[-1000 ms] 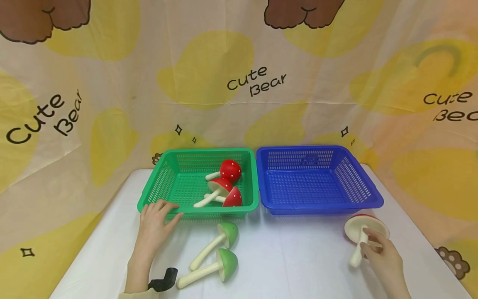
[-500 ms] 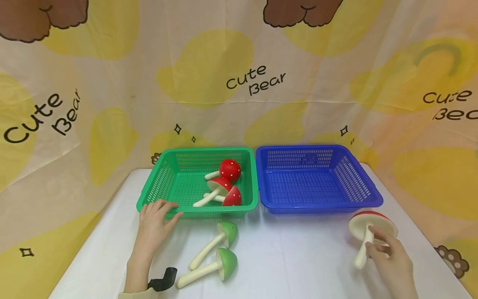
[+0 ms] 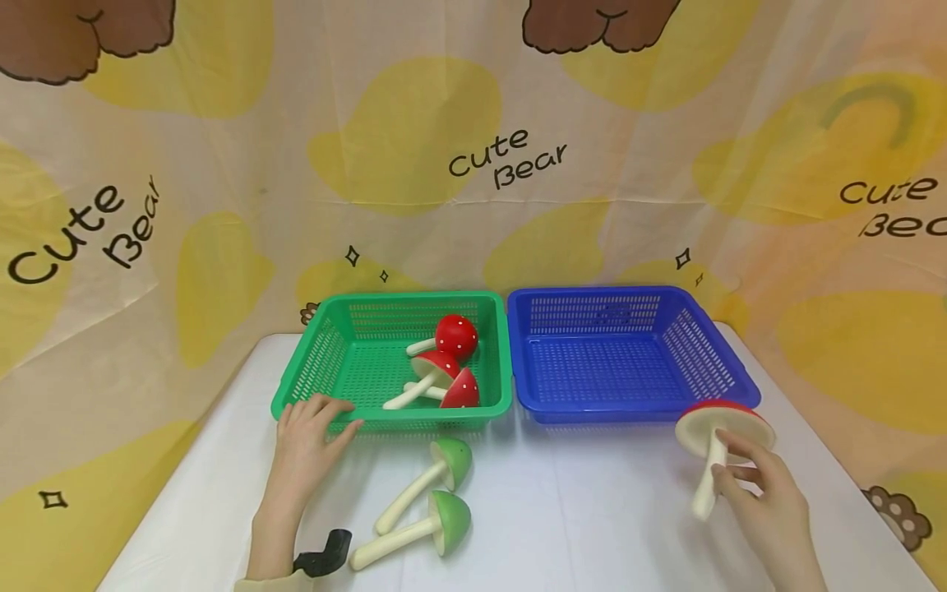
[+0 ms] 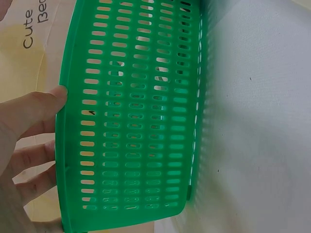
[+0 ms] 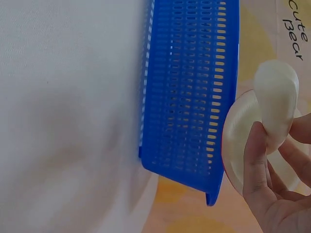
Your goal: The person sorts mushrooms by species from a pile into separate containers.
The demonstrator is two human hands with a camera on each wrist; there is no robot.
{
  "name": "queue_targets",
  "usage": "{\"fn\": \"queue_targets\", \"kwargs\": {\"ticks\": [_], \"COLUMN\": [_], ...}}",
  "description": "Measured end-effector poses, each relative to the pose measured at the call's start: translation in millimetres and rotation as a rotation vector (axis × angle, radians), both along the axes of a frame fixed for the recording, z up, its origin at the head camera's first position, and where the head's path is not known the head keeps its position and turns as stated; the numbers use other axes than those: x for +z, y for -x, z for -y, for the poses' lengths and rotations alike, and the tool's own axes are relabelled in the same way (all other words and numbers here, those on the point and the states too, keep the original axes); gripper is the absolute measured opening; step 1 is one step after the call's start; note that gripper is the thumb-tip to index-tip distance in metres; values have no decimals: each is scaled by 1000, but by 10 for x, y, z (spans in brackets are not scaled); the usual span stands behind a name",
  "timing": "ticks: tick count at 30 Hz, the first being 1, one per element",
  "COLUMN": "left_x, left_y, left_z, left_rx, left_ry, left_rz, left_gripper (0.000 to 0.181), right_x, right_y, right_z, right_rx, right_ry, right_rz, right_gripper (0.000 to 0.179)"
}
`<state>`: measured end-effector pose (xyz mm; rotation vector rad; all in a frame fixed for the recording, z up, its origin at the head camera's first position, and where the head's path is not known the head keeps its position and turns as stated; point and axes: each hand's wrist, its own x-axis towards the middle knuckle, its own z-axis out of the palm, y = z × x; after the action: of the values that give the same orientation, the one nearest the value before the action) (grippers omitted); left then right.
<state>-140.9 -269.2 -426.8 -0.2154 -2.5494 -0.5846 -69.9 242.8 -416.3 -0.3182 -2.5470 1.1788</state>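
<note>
While the left hand (image 3: pixel 307 433) grips the green basket (image 3: pixel 403 417) by its front rim, three red mushrooms (image 3: pixel 456 335) lie inside. Two green mushrooms (image 3: pixel 451 522) on table (image 3: pixel 577 526) in front. Blue basket (image 3: pixel 592 370) alongside; right hand (image 3: pixel 773 497) pinches a fourth red mushroom (image 3: pixel 694 432) by stem, cap up, near its front right corner.

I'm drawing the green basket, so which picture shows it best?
The head view: it shows nearly all of the green basket, with red mushrooms inside. The left wrist view shows mainly its slotted outside, up close and cut off; the right wrist view doesn't show it.
</note>
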Motion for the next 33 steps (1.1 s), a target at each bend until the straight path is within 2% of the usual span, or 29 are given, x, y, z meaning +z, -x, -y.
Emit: {"fn": "queue_targets", "kwargs": {"ticks": [12, 20, 26, 33], "left_x": [-10, -21, -19, -11], "left_y": [3, 15, 11, 3], "left_z": [9, 14, 11, 8], "left_rx": [2, -1, -2, 2], "left_ry": [1, 0, 0, 7], "left_rz": [10, 4, -2, 3], "left_gripper": [26, 26, 26, 25], "right_x": [160, 277, 338, 424], "right_y": [109, 267, 409, 555], "right_z": [186, 291, 402, 567], "right_rx": [63, 118, 186, 255], "right_ry": [20, 18, 19, 35], "right_rz": [-82, -97, -147, -95], "right_gripper": [44, 43, 42, 42]}}
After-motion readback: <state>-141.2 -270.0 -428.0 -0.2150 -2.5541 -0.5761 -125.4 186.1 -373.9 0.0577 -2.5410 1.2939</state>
